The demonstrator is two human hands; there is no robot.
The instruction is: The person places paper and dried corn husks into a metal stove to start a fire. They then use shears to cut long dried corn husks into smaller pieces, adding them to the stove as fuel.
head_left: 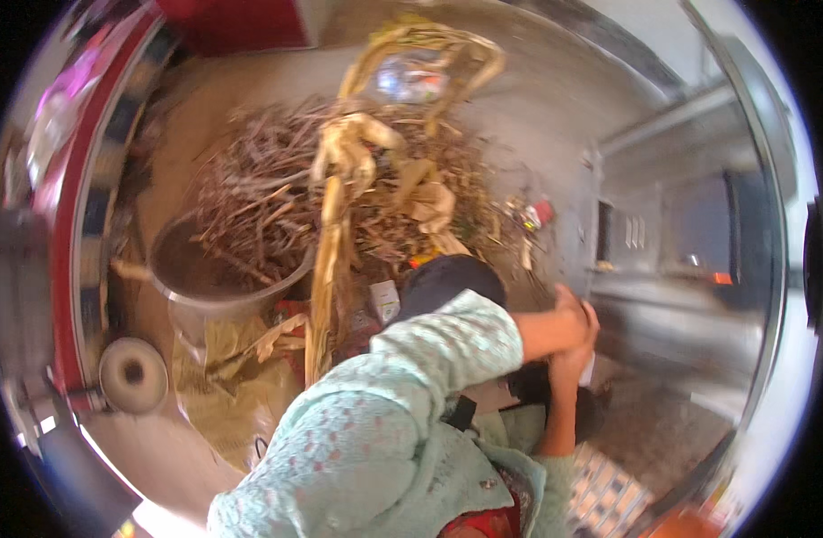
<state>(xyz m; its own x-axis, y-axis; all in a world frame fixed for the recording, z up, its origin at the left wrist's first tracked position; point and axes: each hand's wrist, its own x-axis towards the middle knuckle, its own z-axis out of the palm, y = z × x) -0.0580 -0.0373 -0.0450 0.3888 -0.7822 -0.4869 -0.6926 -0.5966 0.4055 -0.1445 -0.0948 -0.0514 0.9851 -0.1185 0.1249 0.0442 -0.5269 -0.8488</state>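
Observation:
My left hand (568, 325) reaches across to the right from a mint-green knitted sleeve. Beside it, my right hand (583, 342) comes up from below, and the two overlap around the wrists and palms. Motion smears the fingers of both, so their closing, and anything between them, cannot be made out. A small white patch (588, 369) shows just under the right hand, its kind unclear. Both hands are close to a grey metal stove-like unit (671, 309) with a dark panel, with a gap between them and it.
A heap of dry sticks (277, 170) spills from a wide grey basin (174, 278). Long dried leaves (335, 224) lie across it. A yellowish sack (227, 386) is below, near a round pale object (133, 377) with a dark centre. A red-edged shelf (66, 224) lines the left.

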